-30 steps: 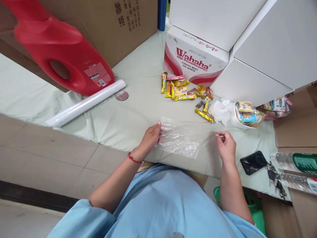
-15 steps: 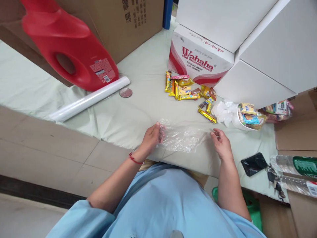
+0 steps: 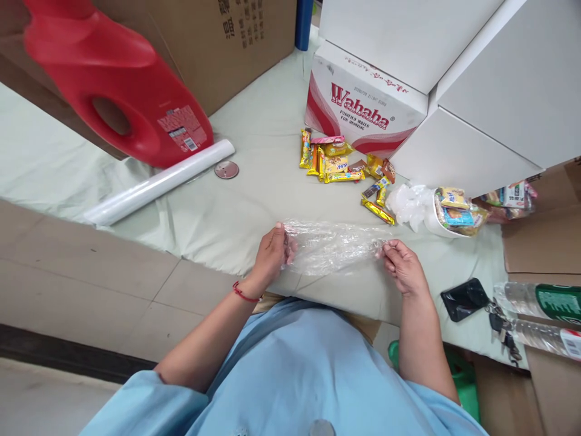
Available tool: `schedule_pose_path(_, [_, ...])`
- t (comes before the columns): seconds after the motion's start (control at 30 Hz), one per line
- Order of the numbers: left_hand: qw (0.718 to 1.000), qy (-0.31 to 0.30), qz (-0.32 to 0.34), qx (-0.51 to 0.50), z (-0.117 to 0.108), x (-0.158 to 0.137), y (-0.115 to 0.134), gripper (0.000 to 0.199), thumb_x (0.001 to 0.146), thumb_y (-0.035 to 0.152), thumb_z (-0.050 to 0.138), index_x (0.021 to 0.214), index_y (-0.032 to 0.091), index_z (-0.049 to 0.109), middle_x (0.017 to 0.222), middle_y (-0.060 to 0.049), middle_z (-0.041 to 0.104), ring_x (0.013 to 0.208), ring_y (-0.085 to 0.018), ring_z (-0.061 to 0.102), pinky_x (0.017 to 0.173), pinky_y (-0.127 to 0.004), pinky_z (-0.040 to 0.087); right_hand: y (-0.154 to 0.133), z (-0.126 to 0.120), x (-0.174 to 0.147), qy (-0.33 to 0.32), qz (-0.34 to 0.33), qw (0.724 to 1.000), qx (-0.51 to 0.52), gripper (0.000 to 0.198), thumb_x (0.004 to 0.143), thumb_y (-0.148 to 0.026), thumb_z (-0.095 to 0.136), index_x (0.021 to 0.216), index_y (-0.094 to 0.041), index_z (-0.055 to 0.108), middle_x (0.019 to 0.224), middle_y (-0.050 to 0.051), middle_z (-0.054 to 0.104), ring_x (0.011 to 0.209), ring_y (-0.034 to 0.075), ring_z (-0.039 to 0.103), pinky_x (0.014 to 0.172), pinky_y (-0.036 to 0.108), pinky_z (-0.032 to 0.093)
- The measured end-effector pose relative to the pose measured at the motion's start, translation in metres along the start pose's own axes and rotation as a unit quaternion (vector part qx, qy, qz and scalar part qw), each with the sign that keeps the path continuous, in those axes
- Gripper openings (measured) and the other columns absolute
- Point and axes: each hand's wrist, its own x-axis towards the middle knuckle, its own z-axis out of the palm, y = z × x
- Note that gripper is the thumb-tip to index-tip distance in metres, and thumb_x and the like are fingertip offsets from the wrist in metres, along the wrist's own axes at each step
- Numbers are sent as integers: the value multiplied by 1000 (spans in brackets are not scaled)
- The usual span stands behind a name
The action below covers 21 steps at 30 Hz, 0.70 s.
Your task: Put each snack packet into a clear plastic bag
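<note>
A crinkled, see-through sheet of plastic film [image 3: 333, 247] stretches between my two hands, just above the near edge of the table. My left hand [image 3: 272, 251] grips its left end, thumb on top, with the other fingers partly behind the film. At the opposite end, my right hand [image 3: 402, 263] pinches the film between thumb and fingers. Beyond the film lie several small wrapped snacks [image 3: 342, 176] in bright yellow, pink and brown packets. To their right, a white tub [image 3: 433, 221] on its side holds more packets, with a crumpled white plastic bag [image 3: 411, 203] against it.
A roll of film [image 3: 163, 181] lies at left below a red jug [image 3: 149, 109], near a round metal disc [image 3: 226, 169]. White boxes, one a Wahaha carton [image 3: 363, 112], stand behind. At right are a black phone [image 3: 463, 299], keys [image 3: 502, 330] and clear bottles [image 3: 517, 297].
My right hand has closed on the film's right end, where its fingers were looser before. The film is now pulled wider, and my left hand has shifted slightly left.
</note>
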Motion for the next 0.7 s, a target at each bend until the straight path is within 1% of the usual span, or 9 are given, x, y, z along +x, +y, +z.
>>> schedule_pose_path(0.07, [1000, -1, 7, -2, 1, 0, -1, 62, 98, 81, 41, 90, 22, 60, 64, 1, 59, 41, -12, 44, 39, -28, 31, -2, -11, -2, 10, -12, 1000, -4, 46, 71, -56, 89, 89, -22, 64, 72, -2, 66, 46, 6, 33, 42, 20, 21])
schedule_pose_path(0.13, [1000, -12, 24, 14, 1, 0, -2, 57, 99, 76, 45, 88, 22, 61, 63, 1, 58, 44, -13, 47, 42, -28, 34, 1, -22, -2, 38, -41, 998, -24, 44, 72, -55, 89, 89, -21, 67, 70, -2, 65, 48, 7, 37, 44, 21, 26])
schedule_pose_path(0.3, [995, -54, 49, 67, 1, -1, -5, 39, 94, 60, 64, 87, 21, 61, 63, 5, 56, 49, -10, 48, 51, -26, 39, 14, -38, 3, 97, -86, 985, -116, 43, 76, -56, 81, 96, -19, 72, 82, 3, 70, 59, 12, 49, 53, 26, 41])
schedule_pose_path(0.37, [994, -60, 50, 75, 2, -2, -6, 36, 92, 56, 66, 90, 21, 62, 61, 7, 54, 49, -10, 48, 53, -25, 40, 15, -38, 5, 141, -114, 967, -177, 43, 78, -54, 78, 103, -19, 73, 95, 7, 73, 66, 15, 54, 59, 29, 45])
schedule_pose_path(0.43, [993, -62, 54, 82, 2, -3, -7, 34, 91, 54, 66, 92, 20, 63, 61, 7, 54, 51, -11, 49, 54, -25, 41, 10, -31, 5, 211, -154, 939, -223, 43, 81, -51, 74, 110, -19, 73, 111, 10, 73, 73, 16, 59, 65, 30, 48])
schedule_pose_path(0.5, [993, -69, 54, 84, 2, -5, -8, 33, 90, 52, 66, 97, 19, 66, 66, 5, 59, 51, -11, 50, 55, -26, 42, 1, -19, 3, 253, -193, 920, -228, 39, 85, -48, 71, 112, -19, 73, 112, 10, 73, 77, 18, 61, 71, 32, 49])
schedule_pose_path(0.57, [991, -91, 54, 81, 1, -7, -10, 33, 88, 47, 65, 105, 18, 68, 74, 2, 67, 53, -11, 52, 57, -26, 43, -11, 1, -2, 217, -221, 928, -206, 33, 90, -47, 68, 108, -20, 74, 102, 8, 74, 77, 18, 61, 74, 32, 50])
schedule_pose_path(0.63, [989, -119, 52, 73, -1, -9, -12, 36, 86, 41, 65, 112, 18, 68, 84, -2, 74, 54, -11, 54, 59, -27, 46, -21, 24, -7, 128, -243, 942, -196, 27, 93, -46, 67, 103, -22, 75, 95, 6, 73, 77, 19, 61, 74, 32, 50])
schedule_pose_path(0.7, [986, -149, 48, 66, -3, -10, -14, 39, 82, 36, 66, 117, 17, 68, 94, -5, 78, 55, -11, 55, 59, -27, 47, -27, 49, -11, 28, -257, 944, -206, 22, 95, -44, 66, 100, -24, 76, 92, 4, 73, 75, 19, 61, 72, 32, 50])
